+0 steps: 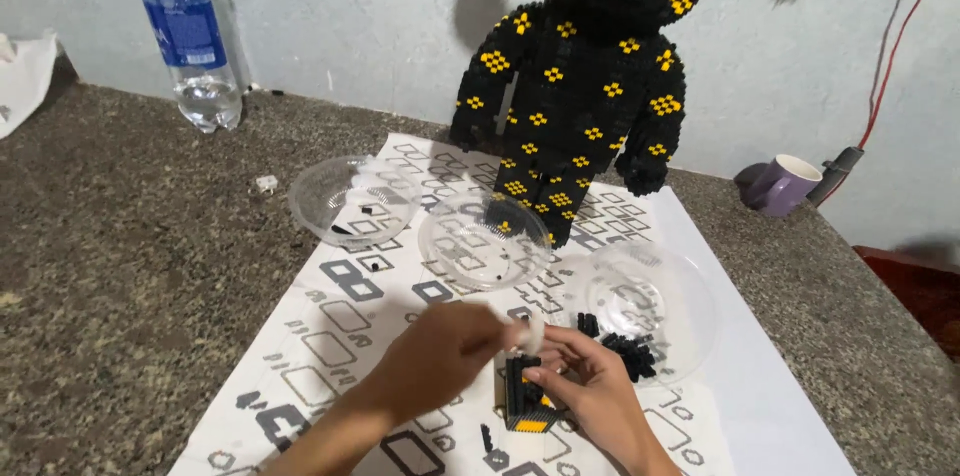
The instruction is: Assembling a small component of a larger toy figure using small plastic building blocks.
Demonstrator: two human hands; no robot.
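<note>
Down at the near edge of the printed instruction sheet (340, 326), both hands meet over a small black brick block (524, 398) with a strip of yellow along its base. It stands on the sheet, and the right hand (590, 391) has its fingers curled round the block's right side and top, thumb pressed against it, so the grip is closed on the piece. The left hand (450, 346) comes in from the left with its fingers drawn together just above the block; something pale shows at its fingertips, but it is blurred and I cannot tell whether anything is pinched there or how tightly the fingers are closed. Just beyond the right hand lies a loose heap of black bricks (620, 346), resting at the near rim of a clear plastic dish (690, 286). Two more clear dishes sit farther up the sheet, the middle dish (485, 241) nearly bare and the left dish (352, 198) with a few dark bits in it. Behind them stands a tall black brick figure (590, 86) dotted with yellow diamond clusters, close to the wall. A water bottle (190, 36) stands far left on the speckled stone counter (120, 266), and a purple mug (785, 184) sits off to the right.
</note>
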